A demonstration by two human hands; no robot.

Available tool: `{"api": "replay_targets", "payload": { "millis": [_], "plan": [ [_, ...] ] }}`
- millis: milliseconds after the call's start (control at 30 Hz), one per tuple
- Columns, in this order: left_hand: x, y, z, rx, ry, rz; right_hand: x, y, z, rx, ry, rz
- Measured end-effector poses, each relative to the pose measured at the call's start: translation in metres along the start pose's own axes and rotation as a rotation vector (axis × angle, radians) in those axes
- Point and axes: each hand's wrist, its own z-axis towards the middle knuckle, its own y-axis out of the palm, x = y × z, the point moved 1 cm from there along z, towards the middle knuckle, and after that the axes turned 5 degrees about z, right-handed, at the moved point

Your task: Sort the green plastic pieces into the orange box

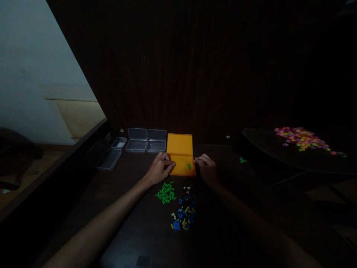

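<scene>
An open yellow plastic box point(178, 170) lies on the dark table with its lid point(180, 143) tipped back against the wooden panel. My left hand point(159, 169) is closed on the box's left side, thumb over the rim. At the opposite edge, the bent fingers of my right hand point(206, 167) pinch the right rim. One green building brick point(189, 166) rests inside the box. Just below my left hand is a pile of small green bricks point(166, 193). Nearer to me lie scattered blue, yellow and whitish bricks point(184, 214).
Clear plastic cases point(136, 146) with raised lids stand along the back, left of the yellow box. Another clear case point(109, 159) sits farther left by the table's side wall. Colourful small pieces point(302, 137) are heaped on a dark surface at right. A green piece point(242, 160) lies nearby.
</scene>
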Motion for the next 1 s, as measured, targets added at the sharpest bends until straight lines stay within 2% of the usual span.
{"api": "replay_targets", "payload": {
  "millis": [133, 267, 367, 433, 500, 567, 633, 733, 800, 867, 1000],
  "plan": [
    [0.001, -0.001, 0.001, 0.008, -0.012, -0.048, 0.001, -0.001, 0.000, -0.007, -0.018, -0.012],
    [-0.002, -0.005, 0.003, 0.074, -0.107, -0.183, -0.002, -0.003, -0.002, -0.010, -0.086, -0.078],
    [-0.005, -0.008, 0.003, 0.094, -0.161, -0.288, -0.009, -0.005, -0.009, -0.024, -0.218, -0.153],
    [-0.005, -0.011, 0.003, 0.089, -0.179, -0.337, -0.016, -0.006, -0.015, -0.047, -0.380, -0.202],
    [-0.004, -0.014, 0.003, 0.082, -0.178, -0.365, -0.022, -0.007, -0.023, -0.134, -0.586, -0.240],
    [-0.001, -0.017, 0.002, 0.066, -0.152, -0.371, -0.026, -0.007, -0.030, -0.303, -0.770, -0.254],
    [0.001, -0.018, 0.001, 0.042, -0.124, -0.364, -0.028, -0.008, -0.034, -0.485, -0.870, -0.274],
    [0.003, -0.019, 0.001, 0.030, -0.121, -0.370, -0.028, -0.007, -0.039, -0.685, -0.894, -0.344],
    [0.003, -0.019, 0.000, 0.040, -0.132, -0.377, -0.028, -0.005, -0.041, -0.768, -0.894, -0.384],
    [0.004, -0.019, 0.000, 0.048, -0.137, -0.372, -0.028, -0.002, -0.043, -0.800, -0.894, -0.409],
    [0.005, -0.019, -0.001, 0.074, -0.124, -0.374, -0.028, 0.001, -0.045, -0.779, -0.892, -0.427]
  ]
}}
